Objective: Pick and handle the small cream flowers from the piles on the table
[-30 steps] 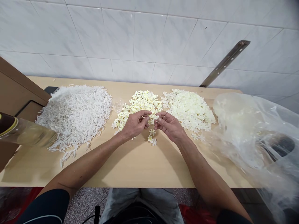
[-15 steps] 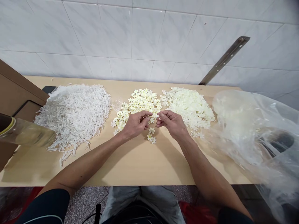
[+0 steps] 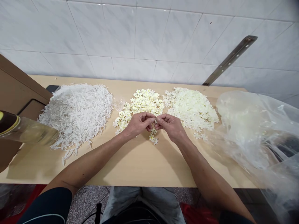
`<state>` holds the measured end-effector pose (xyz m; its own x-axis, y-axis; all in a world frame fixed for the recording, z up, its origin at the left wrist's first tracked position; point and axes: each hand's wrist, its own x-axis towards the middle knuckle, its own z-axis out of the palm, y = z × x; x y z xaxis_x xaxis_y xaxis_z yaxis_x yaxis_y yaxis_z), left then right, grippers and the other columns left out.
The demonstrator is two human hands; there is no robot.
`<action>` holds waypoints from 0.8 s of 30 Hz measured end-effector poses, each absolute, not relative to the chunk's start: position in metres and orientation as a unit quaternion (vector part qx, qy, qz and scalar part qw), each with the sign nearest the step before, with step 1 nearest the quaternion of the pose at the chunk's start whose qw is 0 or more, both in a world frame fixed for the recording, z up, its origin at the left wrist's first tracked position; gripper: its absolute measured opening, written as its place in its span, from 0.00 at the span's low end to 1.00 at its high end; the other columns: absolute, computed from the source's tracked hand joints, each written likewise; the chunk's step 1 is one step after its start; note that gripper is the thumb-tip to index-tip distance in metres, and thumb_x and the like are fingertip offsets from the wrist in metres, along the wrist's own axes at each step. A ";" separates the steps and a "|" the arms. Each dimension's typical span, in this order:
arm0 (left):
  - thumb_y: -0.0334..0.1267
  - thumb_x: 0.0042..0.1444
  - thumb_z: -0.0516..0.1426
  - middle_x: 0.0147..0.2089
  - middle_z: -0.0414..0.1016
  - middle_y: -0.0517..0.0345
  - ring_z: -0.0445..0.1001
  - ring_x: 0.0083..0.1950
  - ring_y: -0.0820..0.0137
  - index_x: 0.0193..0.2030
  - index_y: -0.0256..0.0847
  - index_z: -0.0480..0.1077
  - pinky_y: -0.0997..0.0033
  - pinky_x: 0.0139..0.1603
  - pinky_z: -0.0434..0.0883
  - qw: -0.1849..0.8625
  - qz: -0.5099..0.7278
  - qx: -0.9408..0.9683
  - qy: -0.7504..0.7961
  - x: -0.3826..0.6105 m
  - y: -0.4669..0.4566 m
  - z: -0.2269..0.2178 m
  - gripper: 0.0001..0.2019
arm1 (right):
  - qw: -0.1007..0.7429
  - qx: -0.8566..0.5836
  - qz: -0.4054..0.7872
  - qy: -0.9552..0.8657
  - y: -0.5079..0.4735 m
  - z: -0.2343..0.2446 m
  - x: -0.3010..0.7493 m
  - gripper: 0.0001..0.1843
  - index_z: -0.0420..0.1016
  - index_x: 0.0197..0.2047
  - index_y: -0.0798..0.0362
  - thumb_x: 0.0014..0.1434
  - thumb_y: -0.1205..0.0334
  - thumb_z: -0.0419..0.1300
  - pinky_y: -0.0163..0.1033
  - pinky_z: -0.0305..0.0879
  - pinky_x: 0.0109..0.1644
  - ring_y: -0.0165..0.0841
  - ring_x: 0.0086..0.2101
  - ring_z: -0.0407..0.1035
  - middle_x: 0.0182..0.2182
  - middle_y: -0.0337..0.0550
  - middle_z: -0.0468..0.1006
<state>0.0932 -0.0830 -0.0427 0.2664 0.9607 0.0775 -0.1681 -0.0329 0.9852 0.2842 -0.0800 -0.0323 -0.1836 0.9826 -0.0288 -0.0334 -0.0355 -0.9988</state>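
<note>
My left hand (image 3: 140, 123) and my right hand (image 3: 169, 125) meet over the middle of the table, both closed in a pinch with the fingertips touching. A small white artificial flower is between my right fingertips, mostly covered by the fingers. What my left fingertips pinch is too small and hidden to name. Behind the hands lies a heap of white flowers with yellow centres (image 3: 147, 101). A few loose yellow-centred flowers (image 3: 153, 137) lie just below the fingers. To the right is a pile of plain whitish flowers (image 3: 192, 107); on the left, a big pile of thin white stem-like pieces (image 3: 79, 109).
A clear jar with a dark lid (image 3: 35, 130) and a brown box (image 3: 16, 90) are at the left. A large clear plastic bag (image 3: 243, 124) covers the table's right end. A metal strip (image 3: 230, 60) leans on the tiled wall behind.
My two hands have come together, closing the small gap between their fingertips. The white flower at my right fingertips is now mostly hidden. The view has shifted slightly.
</note>
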 end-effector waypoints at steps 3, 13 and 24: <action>0.49 0.58 0.69 0.29 0.79 0.56 0.77 0.26 0.73 0.41 0.35 0.77 0.72 0.31 0.77 0.598 0.491 0.514 0.370 0.094 -0.083 -0.044 0.17 | 0.452 -0.449 0.559 -0.530 -0.082 -0.032 0.283 0.19 0.84 0.38 0.52 0.54 0.45 0.77 0.44 0.81 0.41 0.34 0.29 0.78 0.29 0.43 0.83; 0.49 0.56 0.70 0.26 0.76 0.56 0.74 0.26 0.74 0.38 0.35 0.76 0.74 0.29 0.72 0.649 0.481 0.449 0.382 0.092 -0.085 -0.040 0.18 | 0.412 -0.403 0.600 -0.554 -0.082 -0.032 0.286 0.20 0.80 0.42 0.52 0.54 0.49 0.77 0.44 0.80 0.39 0.35 0.31 0.80 0.32 0.42 0.84; 0.47 0.57 0.69 0.27 0.75 0.59 0.75 0.26 0.74 0.37 0.37 0.70 0.76 0.26 0.70 0.685 0.492 0.384 0.375 0.099 -0.088 -0.045 0.17 | 0.412 -0.382 0.657 -0.503 -0.082 -0.031 0.284 0.23 0.78 0.45 0.51 0.52 0.50 0.79 0.41 0.77 0.35 0.34 0.30 0.79 0.30 0.40 0.83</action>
<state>0.0994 -0.0880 -0.0445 0.2339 0.9626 -0.1368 -0.3868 0.2212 0.8952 0.2841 -0.0823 -0.0311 -0.3682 0.9257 -0.0870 -0.1577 -0.1544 -0.9753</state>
